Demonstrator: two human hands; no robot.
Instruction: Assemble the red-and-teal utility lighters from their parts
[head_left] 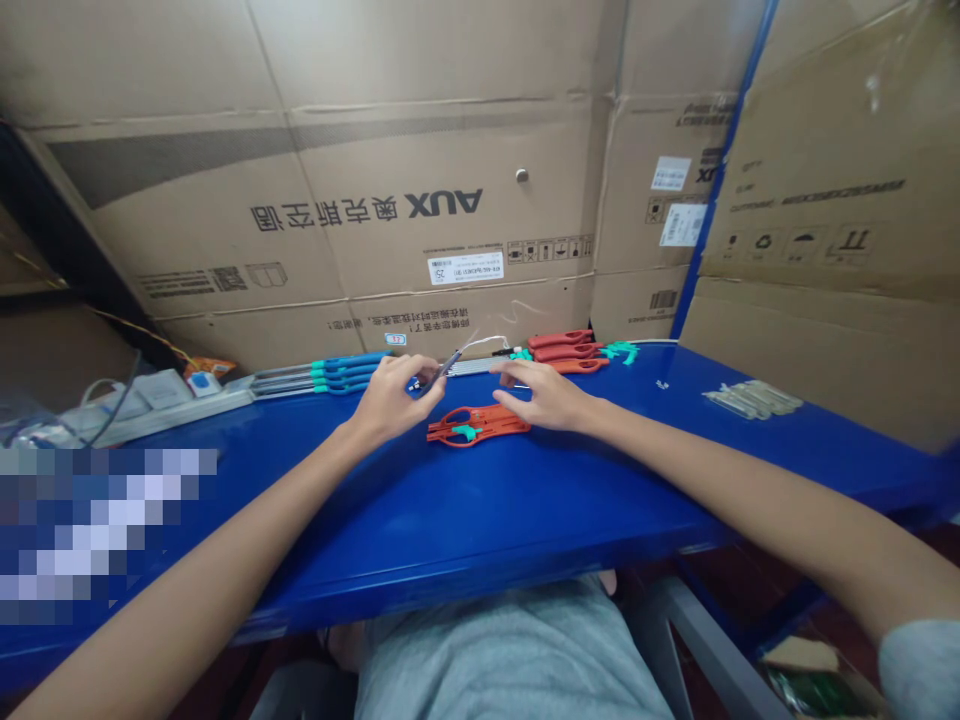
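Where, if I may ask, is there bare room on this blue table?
Free: the near strip before the orange clip; also between the red clips and the pale pile. Crowded: the back edge around the left hand and right hand.

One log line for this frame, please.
left hand: pinching thin grey strip | right hand: open, by flat orange plastic clip, contact unclear | surface: blue table | behind: cardboard boxes
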